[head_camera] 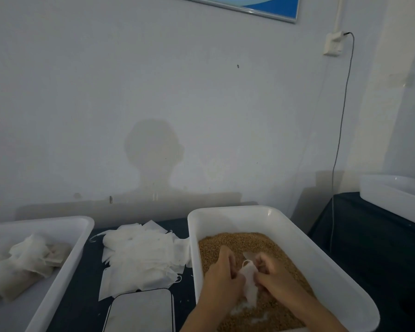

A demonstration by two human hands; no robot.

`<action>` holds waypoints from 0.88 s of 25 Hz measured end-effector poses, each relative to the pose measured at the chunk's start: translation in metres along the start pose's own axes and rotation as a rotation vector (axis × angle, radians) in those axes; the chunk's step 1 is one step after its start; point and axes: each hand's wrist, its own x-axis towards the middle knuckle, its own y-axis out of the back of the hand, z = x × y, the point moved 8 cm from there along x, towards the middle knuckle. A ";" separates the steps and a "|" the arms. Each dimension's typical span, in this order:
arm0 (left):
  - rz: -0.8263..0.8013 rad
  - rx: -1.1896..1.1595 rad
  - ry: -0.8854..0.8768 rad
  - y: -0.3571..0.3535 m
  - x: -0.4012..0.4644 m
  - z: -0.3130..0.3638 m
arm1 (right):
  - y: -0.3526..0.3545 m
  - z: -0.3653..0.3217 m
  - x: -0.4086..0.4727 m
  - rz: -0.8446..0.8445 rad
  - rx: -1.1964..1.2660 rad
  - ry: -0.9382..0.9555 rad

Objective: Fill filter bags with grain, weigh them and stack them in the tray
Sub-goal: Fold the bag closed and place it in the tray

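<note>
A: Where does the job stand right now?

B: Both hands are down in the tub of grain [283, 226] on the right. The left hand [222, 275] and the right hand [277, 275] are close together, each pinching a side of one white filter bag [249, 277] just above the grain [244, 240]. Its drawstring loops up at the mouth. I can't tell how much grain is already inside.

A: So this looks like the filling step. How should it be done well?

B: I'd keep the mouth pulled wide with both thumbs, dip the open edge into the grain and scoop toward the body, staying over the tub so spills fall back in. The fabric looks thin and limp, so it will likely collapse if one side is let go.

A: And after that?

B: The scale [141, 310] sits near, just left of the tub, with nothing on it. Better to fill slightly short and top up than to overfill and tip grain out.

A: Where do finished ones go?

B: Into the tray [65, 264] at far left, where a few filled bags [31, 257] already lie. The pile of empty bags [139, 257] sits between tray and tub.
</note>
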 end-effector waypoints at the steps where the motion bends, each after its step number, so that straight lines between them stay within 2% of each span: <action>1: 0.017 0.038 -0.045 0.001 0.001 0.004 | 0.003 0.001 0.001 0.022 -0.016 -0.025; 5: 0.004 0.242 -0.151 -0.003 -0.001 0.018 | 0.001 0.004 0.000 -0.019 0.056 -0.112; 8: 0.025 0.320 -0.104 -0.003 0.000 0.011 | 0.002 0.000 0.000 -0.101 0.151 -0.108; 9: 0.028 0.337 -0.091 -0.003 0.000 0.010 | 0.008 0.004 0.003 -0.081 0.101 -0.112; 10: 0.024 0.346 -0.078 -0.004 0.001 0.009 | 0.019 0.010 0.007 -0.029 -0.064 -0.113; 12: 0.001 0.334 -0.047 -0.007 -0.001 0.008 | 0.042 0.026 0.014 0.085 -0.660 -0.099; 13: -0.012 0.325 -0.037 -0.008 -0.002 0.009 | 0.050 0.034 0.016 0.121 -0.875 -0.119; 15: -0.045 0.329 -0.017 -0.010 -0.003 0.008 | 0.055 0.052 0.020 0.107 -0.986 -0.170; 18: -0.092 0.320 0.025 -0.010 -0.002 0.008 | 0.049 0.054 0.022 0.013 -1.071 -0.145; 22: -0.009 0.378 -0.087 -0.003 -0.004 0.017 | 0.061 0.036 0.026 -0.054 -1.149 -0.125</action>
